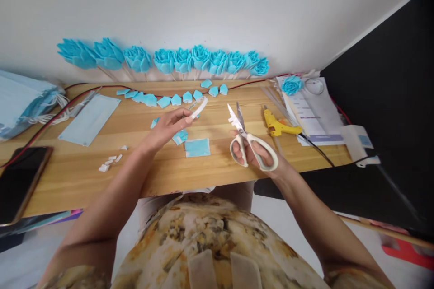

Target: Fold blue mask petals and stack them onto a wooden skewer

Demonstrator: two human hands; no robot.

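Over the middle of the desk, my left hand (170,125) pinches a thin, curved white strip (200,108) between thumb and fingers. My right hand (251,156) has its fingers through the handles of white-handled scissors (267,151), whose blades stand apart and point away from me. Small white bits (233,120) cling to or lie at the left blade. The strip and the blades do not touch. Below my left hand lie a folded blue piece (180,137) and a flat blue rectangle (198,147). A row of blue folded petals (176,100) runs behind the hands.
Blue flowers on sticks (183,60) lean along the wall. A yellow glue gun (280,124) lies right, near papers (317,113) with another blue flower (292,85). At left are face masks (25,101), a flat mask (90,119), white scraps (108,161) and a phone (22,183).
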